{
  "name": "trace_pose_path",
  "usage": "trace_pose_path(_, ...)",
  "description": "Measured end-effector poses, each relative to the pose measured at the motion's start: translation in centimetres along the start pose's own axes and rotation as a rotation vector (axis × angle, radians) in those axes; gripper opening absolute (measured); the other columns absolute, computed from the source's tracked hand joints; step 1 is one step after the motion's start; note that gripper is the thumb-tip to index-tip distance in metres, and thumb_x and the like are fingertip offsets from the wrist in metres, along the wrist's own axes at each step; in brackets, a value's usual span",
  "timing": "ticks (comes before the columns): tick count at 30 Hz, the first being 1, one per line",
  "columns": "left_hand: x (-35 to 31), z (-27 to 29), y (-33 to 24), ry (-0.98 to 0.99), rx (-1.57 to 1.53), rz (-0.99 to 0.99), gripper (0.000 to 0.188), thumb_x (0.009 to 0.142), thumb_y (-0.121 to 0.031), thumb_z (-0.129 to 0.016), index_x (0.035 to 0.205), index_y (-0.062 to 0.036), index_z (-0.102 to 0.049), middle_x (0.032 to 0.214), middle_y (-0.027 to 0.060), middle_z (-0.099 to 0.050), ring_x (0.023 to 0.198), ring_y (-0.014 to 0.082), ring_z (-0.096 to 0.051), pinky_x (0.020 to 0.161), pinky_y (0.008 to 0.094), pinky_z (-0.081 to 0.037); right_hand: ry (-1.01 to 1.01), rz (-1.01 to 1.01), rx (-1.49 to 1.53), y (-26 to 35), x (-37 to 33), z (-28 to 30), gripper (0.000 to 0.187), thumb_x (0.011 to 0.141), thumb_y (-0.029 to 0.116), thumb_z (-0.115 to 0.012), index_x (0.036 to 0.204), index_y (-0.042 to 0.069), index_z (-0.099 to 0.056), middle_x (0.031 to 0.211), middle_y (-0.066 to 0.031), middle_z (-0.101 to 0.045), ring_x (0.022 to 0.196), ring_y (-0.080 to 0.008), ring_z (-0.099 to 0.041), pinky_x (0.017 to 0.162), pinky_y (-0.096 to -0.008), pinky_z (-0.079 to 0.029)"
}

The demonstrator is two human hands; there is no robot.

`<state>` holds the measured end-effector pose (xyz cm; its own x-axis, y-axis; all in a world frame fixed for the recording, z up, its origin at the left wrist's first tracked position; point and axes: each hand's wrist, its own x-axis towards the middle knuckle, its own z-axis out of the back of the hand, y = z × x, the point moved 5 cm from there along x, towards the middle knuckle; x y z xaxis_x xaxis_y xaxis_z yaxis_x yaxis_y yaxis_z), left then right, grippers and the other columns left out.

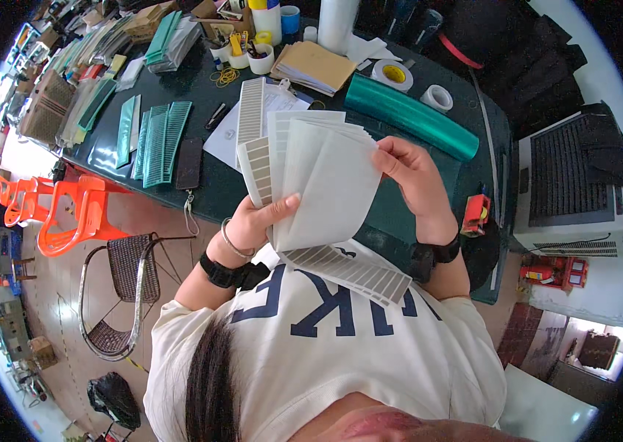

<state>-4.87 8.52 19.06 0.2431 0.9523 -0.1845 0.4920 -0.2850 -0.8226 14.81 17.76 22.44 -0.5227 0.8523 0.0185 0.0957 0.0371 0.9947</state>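
My left hand (266, 221) grips the lower left side of a fanned stack of white sheets (337, 180), its thumb lying across the front. At the upper right edge my right hand (416, 177) pinches the sheets between thumb and fingers. Out of the left of the stack sticks a strip of grey rectangular labels (258, 171). Another label strip (356, 274) slants down to the right below the stack, in front of my shirt. Behind the stack, over a printed paper (221, 140), a longer label strip (251, 107) shows; whether I hold it cannot be told.
On the dark green table (208, 202) lie a green film roll (411, 118), tape rolls (392, 75), brown envelopes (315, 66), green ribbed strips (166, 144) and a dark phone (189, 163). A red tape dispenser (476, 214) sits at right. Orange chairs (76, 214) stand left.
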Motion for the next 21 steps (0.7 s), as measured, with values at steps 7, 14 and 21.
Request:
trace_pose_path(7,0.1,0.2,0.5,0.022,0.022,-0.004,0.046,0.085,-0.018,-0.064,0.124,-0.0012,-0.047,0.114,0.0117,-0.057,0.102,0.0228,-0.057,0.086,0.0365,-0.047,-0.011,-0.008,0.006,-0.4,0.3,-0.2,0.02,0.088,0.023,-0.061,0.087,0.004,-0.062,0.077,0.0022,-0.06,0.068,-0.0049,-0.054,0.063,-0.0209,-0.045)
trace_pose_path(14,0.1,0.8,1.0,0.012,-0.019,0.031,0.043,0.086,-0.016,-0.063,0.124,-0.0012,-0.048,0.114,0.0111,-0.058,0.102,0.022,-0.056,0.086,0.0358,-0.047,-0.035,-0.036,0.022,-0.1,-0.1,-0.3,0.017,0.089,0.02,-0.06,0.086,0.003,-0.061,0.078,0.0027,-0.059,0.069,-0.0048,-0.052,0.066,-0.0199,-0.042)
trace_pose_path(21,0.0,0.4,0.6,0.015,0.006,-0.007,0.042,0.086,-0.016,-0.063,0.123,-0.0009,-0.05,0.113,0.0115,-0.058,0.102,0.0223,-0.057,0.085,0.0357,-0.047,0.024,-0.003,-0.003,-0.3,0.1,-0.2,0.017,0.088,0.02,-0.06,0.085,0.003,-0.061,0.078,0.0031,-0.059,0.071,-0.0048,-0.052,0.066,-0.0195,-0.041)
